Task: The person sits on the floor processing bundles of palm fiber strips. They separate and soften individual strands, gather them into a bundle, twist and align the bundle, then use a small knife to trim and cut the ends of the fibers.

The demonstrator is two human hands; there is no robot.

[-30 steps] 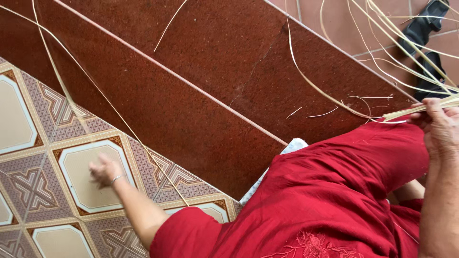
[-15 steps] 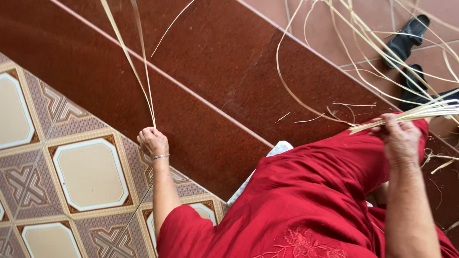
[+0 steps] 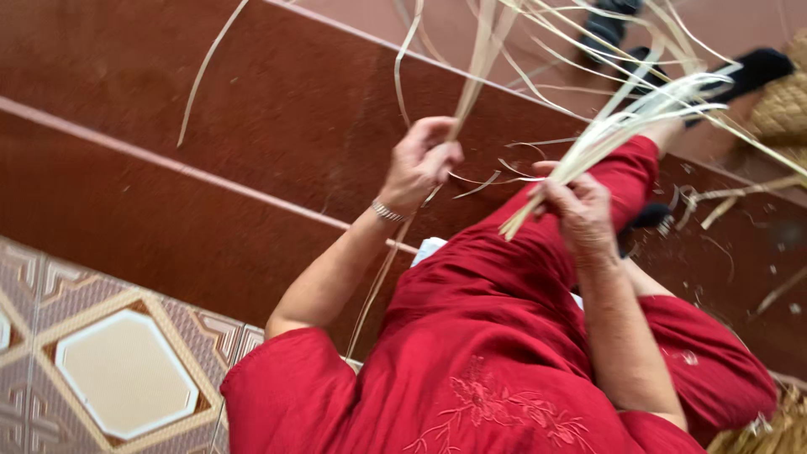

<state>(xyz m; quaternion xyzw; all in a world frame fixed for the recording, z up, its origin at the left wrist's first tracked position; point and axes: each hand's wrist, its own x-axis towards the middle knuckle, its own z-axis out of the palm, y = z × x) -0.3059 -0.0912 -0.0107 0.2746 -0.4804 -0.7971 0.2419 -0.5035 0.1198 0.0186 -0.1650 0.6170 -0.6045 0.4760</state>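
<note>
While the person sits in red clothing (image 3: 504, 353) above the dark red floor tiles (image 3: 210, 126), both hands are up in front of the lap and both are occupied with pale, flat reed strips. The left hand (image 3: 420, 164) is closed to a pinch around a narrow pair of strips (image 3: 483, 50), which rise away toward the top of the view, with one thin tail hanging down past the wrist and its bracelet (image 3: 387, 210). The right hand (image 3: 580, 210) is closed in a fuller fist around a bundle of strips (image 3: 622, 122); the cut ends stick out just below the fist and the long ends fan out above the knee.

Judged by appearance, the material is very light, thin and springy. It bends freely along its length but would likely crease or split if folded sharply, and its smooth face may slip through a loose hold. The sound place to hold it is near the gathered end, where the strips lie together, as the right grip does now. Loose scraps (image 3: 714, 210) lie on the floor near the knee. A woven piece (image 3: 782, 105) sits at the right edge.
</note>
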